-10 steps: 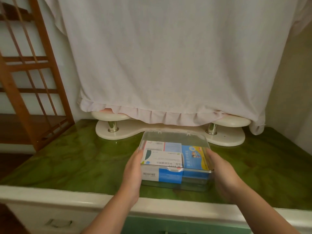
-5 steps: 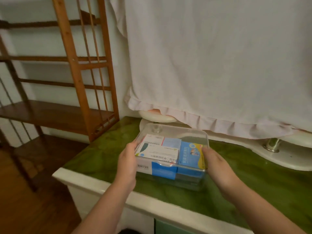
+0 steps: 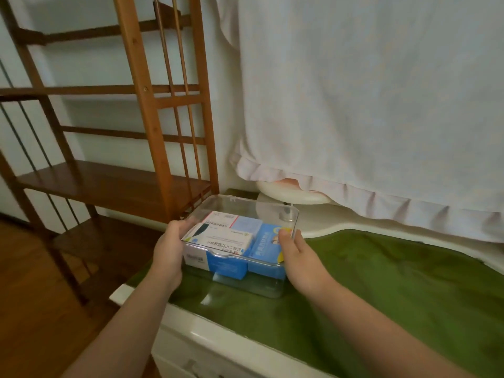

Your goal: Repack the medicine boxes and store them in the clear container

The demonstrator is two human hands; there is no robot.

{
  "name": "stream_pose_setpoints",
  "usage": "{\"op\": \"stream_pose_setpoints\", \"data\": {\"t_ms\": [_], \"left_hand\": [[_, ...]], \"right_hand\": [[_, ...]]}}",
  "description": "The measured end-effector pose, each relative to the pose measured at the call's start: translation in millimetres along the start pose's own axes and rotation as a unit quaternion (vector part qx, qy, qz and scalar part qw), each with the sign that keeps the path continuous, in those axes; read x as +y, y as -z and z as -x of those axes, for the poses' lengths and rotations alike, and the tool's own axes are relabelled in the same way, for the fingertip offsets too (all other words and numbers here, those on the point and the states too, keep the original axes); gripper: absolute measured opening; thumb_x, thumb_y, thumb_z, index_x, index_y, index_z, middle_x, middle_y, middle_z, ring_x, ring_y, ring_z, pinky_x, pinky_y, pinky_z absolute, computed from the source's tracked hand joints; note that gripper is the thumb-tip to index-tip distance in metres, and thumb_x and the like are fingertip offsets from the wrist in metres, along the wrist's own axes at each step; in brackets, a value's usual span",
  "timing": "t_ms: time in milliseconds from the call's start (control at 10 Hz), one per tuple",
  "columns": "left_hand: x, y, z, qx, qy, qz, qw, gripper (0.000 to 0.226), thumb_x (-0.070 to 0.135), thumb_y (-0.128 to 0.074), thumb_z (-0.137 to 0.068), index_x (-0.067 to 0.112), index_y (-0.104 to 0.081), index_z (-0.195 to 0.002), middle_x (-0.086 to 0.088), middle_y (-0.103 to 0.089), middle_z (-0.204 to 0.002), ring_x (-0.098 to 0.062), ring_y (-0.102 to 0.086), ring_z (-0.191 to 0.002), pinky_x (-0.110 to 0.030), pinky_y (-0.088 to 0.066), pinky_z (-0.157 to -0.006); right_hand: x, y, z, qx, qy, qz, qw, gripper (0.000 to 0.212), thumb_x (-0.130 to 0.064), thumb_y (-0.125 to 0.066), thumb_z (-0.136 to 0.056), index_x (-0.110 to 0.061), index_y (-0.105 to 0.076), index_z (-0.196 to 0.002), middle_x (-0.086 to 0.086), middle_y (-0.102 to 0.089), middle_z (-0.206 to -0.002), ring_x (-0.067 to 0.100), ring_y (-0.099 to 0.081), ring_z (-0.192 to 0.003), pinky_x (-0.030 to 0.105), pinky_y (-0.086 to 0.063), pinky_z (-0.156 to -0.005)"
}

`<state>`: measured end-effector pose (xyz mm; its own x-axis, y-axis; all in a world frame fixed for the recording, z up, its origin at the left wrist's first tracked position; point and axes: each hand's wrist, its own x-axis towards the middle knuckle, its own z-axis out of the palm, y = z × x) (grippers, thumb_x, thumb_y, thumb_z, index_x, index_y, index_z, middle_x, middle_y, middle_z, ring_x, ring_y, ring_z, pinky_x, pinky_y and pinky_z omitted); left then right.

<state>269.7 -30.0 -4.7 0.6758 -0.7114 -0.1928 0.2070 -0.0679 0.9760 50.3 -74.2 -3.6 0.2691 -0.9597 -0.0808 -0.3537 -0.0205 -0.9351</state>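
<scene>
– Clear plastic first: where's the box sitting?

– I have the clear container (image 3: 240, 282) dead centre of my view, lid on, over the near-left corner of the green counter (image 3: 381, 282). I can't tell whether its base touches the counter. Inside, a white medicine box (image 3: 218, 236) lies at 9 o'clock, a blue medicine box (image 3: 266, 246) at 3 o'clock, touching each other.

– And the fingers?

– At the container's 9 o'clock end the left hand (image 3: 167, 249) grips it, fingers (image 3: 177, 226) curled over the lid edge. The right hand (image 3: 300, 257) grips the 3 o'clock end, thumb on the lid rim, its other fingers hidden behind the wall.

– What changed since a second ago?

– Both hands hold as before. The container was mid-counter, in front of the cream stand (image 3: 294, 193); now it is at the left corner, stand at its 1 o'clock. My view has swung left: the wooden shelf (image 3: 114, 184) fills 10 o'clock and the white cloth (image 3: 354, 105) sits at 1 o'clock.
</scene>
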Motion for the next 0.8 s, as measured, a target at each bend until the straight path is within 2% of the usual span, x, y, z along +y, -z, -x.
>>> {"op": "stream_pose_setpoints", "data": {"t_ms": [200,300,400,500,600,700,800], "left_hand": [[1,3,-24,-0.003,0.001,0.005,1.0,0.036,0.043,-0.052,-0.09,0.017,-0.068,-0.11,-0.009,-0.075,-0.096,-0.03,-0.07,-0.093,-0.046,-0.051,-0.094],[-1,5,-29,-0.009,0.003,-0.006,1.0,0.036,0.044,-0.051,-0.09,0.017,-0.069,-0.106,-0.008,-0.076,-0.095,-0.03,-0.069,-0.095,-0.047,-0.051,-0.097],[-3,6,-32,-0.017,0.004,-0.013,1.0,0.037,0.046,-0.052,-0.088,0.017,-0.07,-0.102,-0.008,-0.077,-0.094,-0.03,-0.069,-0.096,-0.048,-0.05,-0.098],[-1,7,-32,-0.022,0.013,-0.024,0.999,0.039,0.049,-0.052,-0.088,0.017,-0.07,-0.101,-0.009,-0.076,-0.095,-0.031,-0.069,-0.096,-0.048,-0.049,-0.099],[2,10,-34,-0.017,0.017,-0.066,0.998,0.046,0.052,-0.05,-0.089,0.017,-0.067,-0.114,-0.009,-0.074,-0.101,-0.029,-0.066,-0.1,-0.047,-0.05,-0.097],[9,11,-29,0.021,-0.044,-0.142,0.989,0.048,0.043,-0.052,-0.096,0.023,-0.051,-0.139,-0.006,-0.059,-0.135,-0.029,-0.052,-0.125,-0.045,-0.045,-0.1],[20,17,-18,0.059,-0.165,-0.208,0.962,0.058,0.033,-0.058,-0.096,0.023,-0.036,-0.149,-0.003,-0.042,-0.153,-0.028,-0.038,-0.14,-0.048,-0.04,-0.107]], "right_hand": [[-3,-10,-15,-0.002,0.011,0.0,1.0,0.054,-0.054,-0.028,-0.1,-0.022,-0.035,-0.144,0.0,-0.058,-0.129,0.014,-0.056,-0.107,0.03,-0.04,-0.084],[-2,-13,-17,0.001,0.017,0.003,1.0,0.043,-0.051,-0.029,-0.101,-0.022,-0.043,-0.13,0.001,-0.063,-0.114,0.0,-0.057,-0.088,0.019,-0.041,-0.066],[-4,-14,-15,0.005,0.016,0.005,1.0,0.041,-0.049,-0.029,-0.102,-0.021,-0.044,-0.129,0.002,-0.064,-0.113,-0.002,-0.055,-0.083,0.018,-0.039,-0.063],[-7,-12,-12,0.004,0.01,0.007,1.0,0.048,-0.05,-0.028,-0.102,-0.02,-0.038,-0.138,0.003,-0.06,-0.123,0.01,-0.055,-0.092,0.028,-0.039,-0.076],[-11,-10,-8,-0.01,-0.001,0.01,1.0,0.064,-0.055,-0.028,-0.1,-0.02,-0.021,-0.153,0.003,-0.046,-0.146,0.017,-0.048,-0.118,0.029,-0.035,-0.095],[-15,-2,-2,-0.015,-0.019,0.008,1.0,0.074,-0.06,-0.027,-0.098,-0.017,-0.014,-0.156,0.002,-0.029,-0.159,0.021,-0.029,-0.144,0.032,-0.023,-0.113],[-14,13,11,0.007,-0.013,0.004,1.0,0.075,-0.06,-0.028,-0.098,-0.015,-0.014,-0.156,0.0,-0.024,-0.161,0.019,-0.022,-0.148,0.031,-0.018,-0.116]]}}
